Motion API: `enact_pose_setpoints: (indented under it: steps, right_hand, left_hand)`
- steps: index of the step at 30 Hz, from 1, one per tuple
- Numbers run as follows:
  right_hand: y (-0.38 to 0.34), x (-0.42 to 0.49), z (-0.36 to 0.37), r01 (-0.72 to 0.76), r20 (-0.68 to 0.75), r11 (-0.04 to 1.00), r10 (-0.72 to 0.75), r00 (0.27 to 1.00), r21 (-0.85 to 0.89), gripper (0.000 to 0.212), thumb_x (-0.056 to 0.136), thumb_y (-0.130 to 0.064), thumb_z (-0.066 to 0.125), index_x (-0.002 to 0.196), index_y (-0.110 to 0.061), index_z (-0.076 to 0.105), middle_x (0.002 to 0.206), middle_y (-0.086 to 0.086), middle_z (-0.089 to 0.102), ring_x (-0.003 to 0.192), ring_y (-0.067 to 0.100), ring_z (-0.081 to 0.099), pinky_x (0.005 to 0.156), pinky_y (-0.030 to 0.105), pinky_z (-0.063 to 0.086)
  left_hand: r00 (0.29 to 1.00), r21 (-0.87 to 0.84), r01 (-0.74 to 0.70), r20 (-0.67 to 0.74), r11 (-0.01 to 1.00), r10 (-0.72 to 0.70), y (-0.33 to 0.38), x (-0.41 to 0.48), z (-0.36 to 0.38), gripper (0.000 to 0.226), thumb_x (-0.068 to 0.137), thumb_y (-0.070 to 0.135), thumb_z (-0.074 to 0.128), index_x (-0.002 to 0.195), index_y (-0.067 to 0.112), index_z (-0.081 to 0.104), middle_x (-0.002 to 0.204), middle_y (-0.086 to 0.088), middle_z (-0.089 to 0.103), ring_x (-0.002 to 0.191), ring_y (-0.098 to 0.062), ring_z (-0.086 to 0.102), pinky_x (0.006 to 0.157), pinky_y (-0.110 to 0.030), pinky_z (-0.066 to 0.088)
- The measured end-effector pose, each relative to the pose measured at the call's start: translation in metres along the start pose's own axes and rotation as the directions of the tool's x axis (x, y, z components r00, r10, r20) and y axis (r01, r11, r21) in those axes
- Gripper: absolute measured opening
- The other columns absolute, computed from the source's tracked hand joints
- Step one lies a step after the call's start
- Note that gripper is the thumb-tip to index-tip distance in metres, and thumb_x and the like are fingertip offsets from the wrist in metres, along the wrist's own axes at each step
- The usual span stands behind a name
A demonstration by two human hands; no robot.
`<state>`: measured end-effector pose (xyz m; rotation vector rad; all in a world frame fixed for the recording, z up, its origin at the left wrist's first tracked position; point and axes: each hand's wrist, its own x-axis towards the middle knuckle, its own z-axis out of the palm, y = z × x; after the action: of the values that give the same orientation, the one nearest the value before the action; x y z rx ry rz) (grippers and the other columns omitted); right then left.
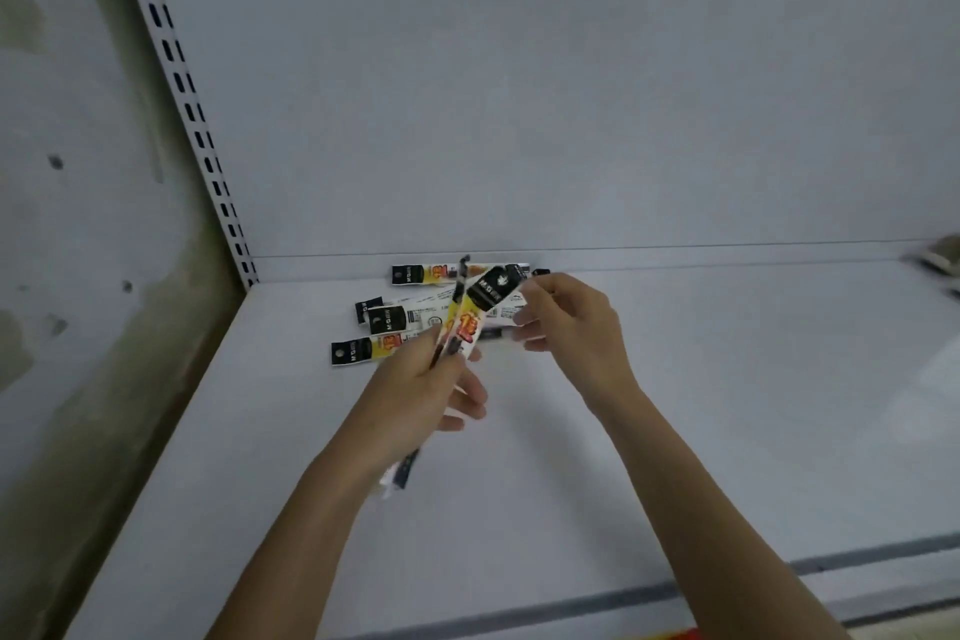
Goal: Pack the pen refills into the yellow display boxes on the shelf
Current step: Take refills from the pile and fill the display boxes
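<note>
My left hand (415,395) grips a bundle of refill packs (470,322) at mid-frame, and my right hand (571,327) pinches the top one's black end. Loose packs (387,320) lie behind on the shelf (675,405). The slick sleeves could fan apart and slip from my grip.

A white shelf (675,431) carries several refill packets (387,320) scattered flat near its back left corner.

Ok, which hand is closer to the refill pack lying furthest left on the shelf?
Left. The left hand, holding other packs, sits just beside that pack; the right hand is farther right.
</note>
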<state>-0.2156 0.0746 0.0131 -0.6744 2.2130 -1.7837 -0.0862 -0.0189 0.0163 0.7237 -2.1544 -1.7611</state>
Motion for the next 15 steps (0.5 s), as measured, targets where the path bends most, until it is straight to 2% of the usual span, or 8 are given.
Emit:
enact_pose_setpoints:
  steps: [2, 4, 6, 8, 10, 11, 13, 15]
  right_hand:
    - [0.015, 0.006, -0.004, -0.085, 0.022, 0.958, 0.094, 0.995, -0.274, 0.027, 0.092, -0.025, 0.051, 0.117, -0.017, 0.057, 0.084, 0.008, 0.069, 0.072, 0.02, 0.066, 0.069, 0.031, 0.054]
    - [0.028, 0.007, -0.004, -0.08, 0.062, 0.859, 0.129, 0.99, -0.506, 0.035, 0.09, -0.023, 0.052, 0.124, -0.021, 0.055, 0.102, 0.01, 0.067, 0.094, 0.027, 0.063, 0.083, 0.034, 0.05]
    - [0.03, 0.006, -0.001, -0.057, 0.059, 0.826, 0.109, 0.992, -0.561, 0.024, 0.088, -0.022, 0.052, 0.109, -0.019, 0.064, 0.102, 0.009, 0.066, 0.094, 0.028, 0.06, 0.079, 0.03, 0.047]
    - [0.027, 0.002, 0.0, -0.051, 0.037, 0.821, 0.088, 0.995, -0.568, 0.018, 0.088, -0.023, 0.05, 0.085, -0.015, 0.066, 0.084, 0.008, 0.064, 0.077, 0.027, 0.057, 0.066, 0.028, 0.043]
    - [0.025, -0.004, -0.001, -0.054, 0.01, 0.785, 0.076, 0.997, -0.617, 0.03, 0.089, -0.027, 0.049, 0.064, -0.012, 0.054, 0.064, 0.005, 0.051, 0.066, 0.027, 0.048, 0.057, 0.028, 0.035]
    - [0.025, -0.008, -0.001, -0.051, 0.007, 0.74, 0.075, 0.997, -0.671, 0.034, 0.091, -0.031, 0.047, 0.063, -0.012, 0.049, 0.063, 0.004, 0.049, 0.066, 0.027, 0.048, 0.057, 0.028, 0.034]
    - [0.028, -0.018, -0.002, -0.034, 0.009, 0.654, 0.063, 0.998, -0.756, 0.031, 0.093, -0.04, 0.043, 0.083, -0.014, 0.055, 0.084, 0.005, 0.059, 0.082, 0.03, 0.054, 0.065, 0.03, 0.037]
    - [0.028, -0.025, -0.002, -0.033, 0.011, 0.641, 0.064, 0.998, -0.767, 0.031, 0.094, -0.043, 0.04, 0.112, -0.02, 0.051, 0.109, 0.006, 0.06, 0.1, 0.03, 0.055, 0.074, 0.032, 0.037]
  left_hand:
    - [0.999, -0.039, -0.003, -0.05, 0.999, 0.001, 0.0, 0.0, -0.006, 0.019, 0.099, 0.015, 0.038, 0.098, 0.017, 0.057, 0.067, -0.002, 0.062, 0.046, -0.009, 0.054, 0.047, -0.022, 0.046]
    - [0.995, 0.038, -0.038, -0.086, 0.999, 0.041, -0.004, 0.0, -0.01, 0.019, 0.099, 0.018, 0.038, 0.096, 0.02, 0.057, 0.063, -0.001, 0.058, 0.044, -0.01, 0.045, 0.043, -0.02, 0.037]
    - [0.994, 0.101, -0.054, -0.091, 0.993, 0.064, -0.007, 0.002, -0.011, 0.019, 0.098, 0.022, 0.04, 0.095, 0.022, 0.059, 0.061, 0.002, 0.055, 0.048, -0.01, 0.04, 0.047, -0.02, 0.032]
    - [0.994, 0.159, -0.06, -0.079, 0.985, 0.074, -0.011, 0.004, -0.011, 0.019, 0.097, 0.025, 0.043, 0.093, 0.02, 0.06, 0.062, 0.004, 0.053, 0.05, -0.008, 0.041, 0.05, -0.023, 0.031]
    - [0.995, 0.206, -0.057, -0.072, 0.977, 0.073, -0.015, 0.004, -0.01, 0.018, 0.095, 0.026, 0.046, 0.09, 0.017, 0.06, 0.063, 0.004, 0.054, 0.053, -0.008, 0.043, 0.052, -0.025, 0.032]
    - [0.994, 0.228, -0.054, -0.076, 0.972, 0.073, -0.018, 0.003, -0.009, 0.017, 0.095, 0.026, 0.047, 0.089, 0.017, 0.061, 0.065, 0.003, 0.055, 0.055, -0.009, 0.045, 0.053, -0.026, 0.033]
    - [0.992, 0.276, -0.051, -0.096, 0.96, 0.08, -0.021, 0.002, -0.009, 0.019, 0.094, 0.025, 0.048, 0.086, 0.015, 0.062, 0.068, 0.002, 0.058, 0.059, -0.011, 0.048, 0.055, -0.027, 0.036]
    - [0.99, 0.308, -0.042, -0.112, 0.951, 0.08, -0.023, 0.001, -0.009, 0.021, 0.094, 0.024, 0.047, 0.084, 0.014, 0.063, 0.071, 0.001, 0.061, 0.062, -0.011, 0.05, 0.056, -0.026, 0.036]
